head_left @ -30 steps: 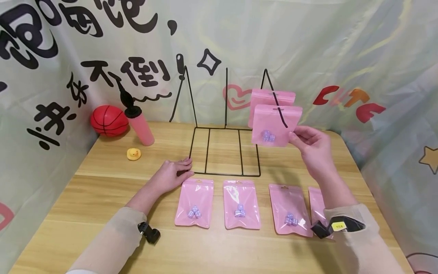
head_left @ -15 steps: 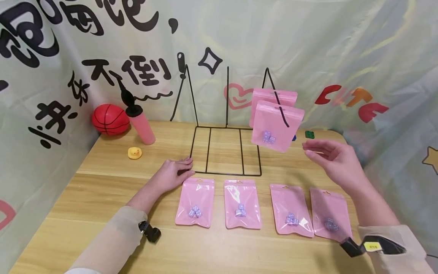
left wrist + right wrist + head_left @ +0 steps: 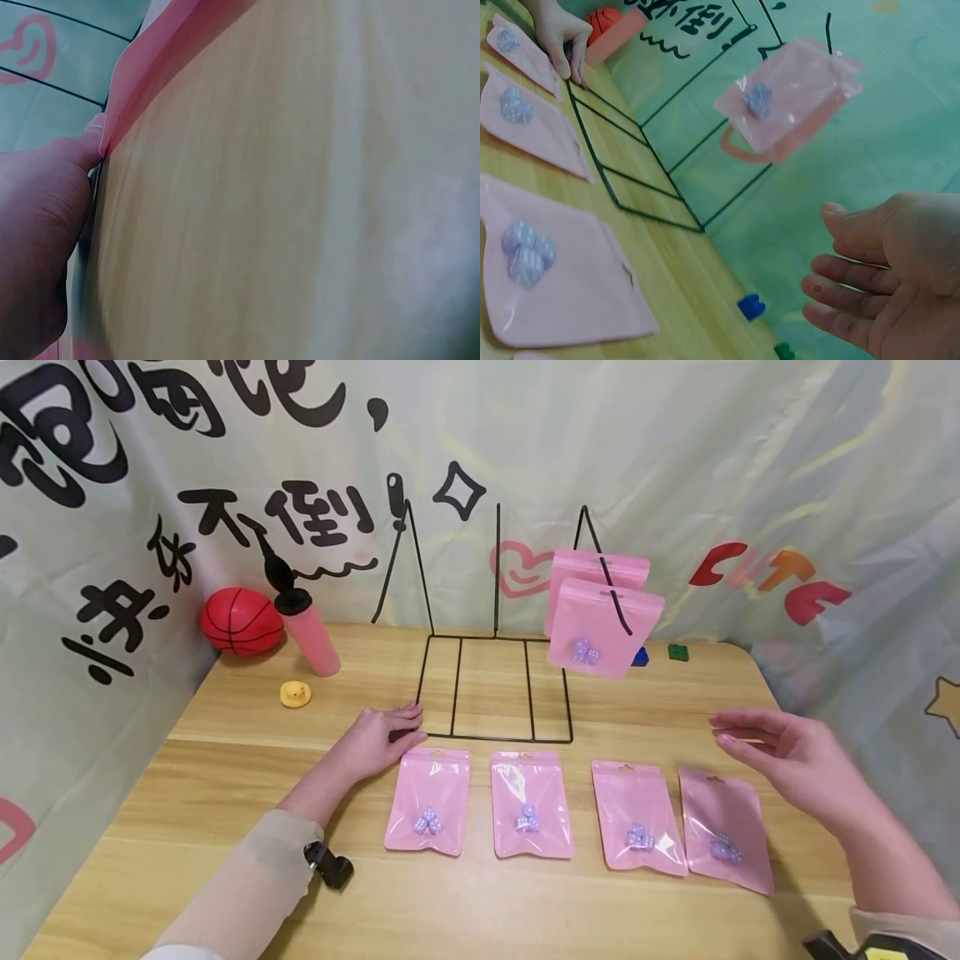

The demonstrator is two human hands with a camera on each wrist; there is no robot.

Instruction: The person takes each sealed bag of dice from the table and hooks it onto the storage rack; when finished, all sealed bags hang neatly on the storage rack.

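A black wire display rack [image 3: 495,740] stands on the table. My left hand [image 3: 372,745] grips its front left corner, thumb at the front wire and fingers at the side wire. From the rack's right hook hang two pink zip bags; the front bag [image 3: 607,618] shows purple dice and overlaps the rear bag [image 3: 564,562]. My right hand [image 3: 798,764] holds nothing and hovers at the right with relaxed fingers, near the rightmost flat pink bag [image 3: 727,810]. Other pink bags with dice lie in the same row: a left bag [image 3: 427,785], a second bag [image 3: 531,789] and a third bag [image 3: 637,797].
Back left on the table are a red toy basketball [image 3: 242,622], a pink pump bottle [image 3: 313,639] and a yellow rubber duck [image 3: 295,694]. A blue block [image 3: 641,657] and a green block [image 3: 678,652] lie behind the hanging bags. A printed curtain [image 3: 675,443] encloses the table.
My right hand has let go of the front hanging bag and moved right and toward me. The bag tilted a little on the hook. My left hand has stayed at the rack's corner.
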